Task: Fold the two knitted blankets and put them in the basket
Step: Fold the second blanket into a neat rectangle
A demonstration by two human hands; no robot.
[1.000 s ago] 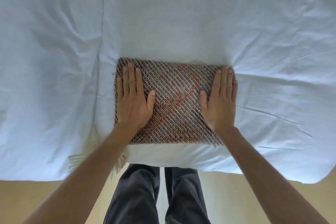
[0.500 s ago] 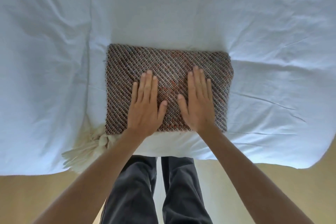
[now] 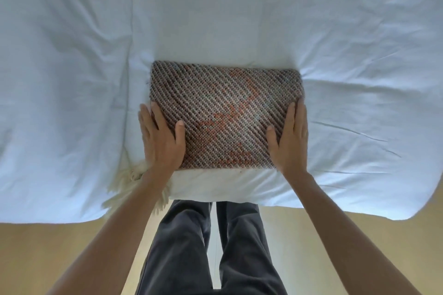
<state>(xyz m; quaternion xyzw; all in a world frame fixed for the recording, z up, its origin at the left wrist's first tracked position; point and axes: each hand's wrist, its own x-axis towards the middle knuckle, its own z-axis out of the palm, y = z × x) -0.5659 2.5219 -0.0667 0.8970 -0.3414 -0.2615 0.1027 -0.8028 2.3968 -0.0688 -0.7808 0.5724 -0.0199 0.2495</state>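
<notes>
On the white sheet (image 3: pixel 239 19), near its front edge: one folded blanket (image 3: pixel 225 117), a flat rectangle of brown diagonal knit with orange patches. Two hands counted. Left hand (image 3: pixel 160 139) flat at the blanket's left edge, fingers straight and released, thumb on top, nothing grasped. Right hand (image 3: pixel 291 137) likewise at the right edge, fingers straight, thumb on the knit. One cream fringe (image 3: pixel 119 187) at the sheet's front edge, under the left wrist; possibly a second blanket, bulk hidden. Tan floor (image 3: pixel 48 258) below. Two legs (image 3: pixel 187 246) in dark trousers, cut off by the frame.
</notes>
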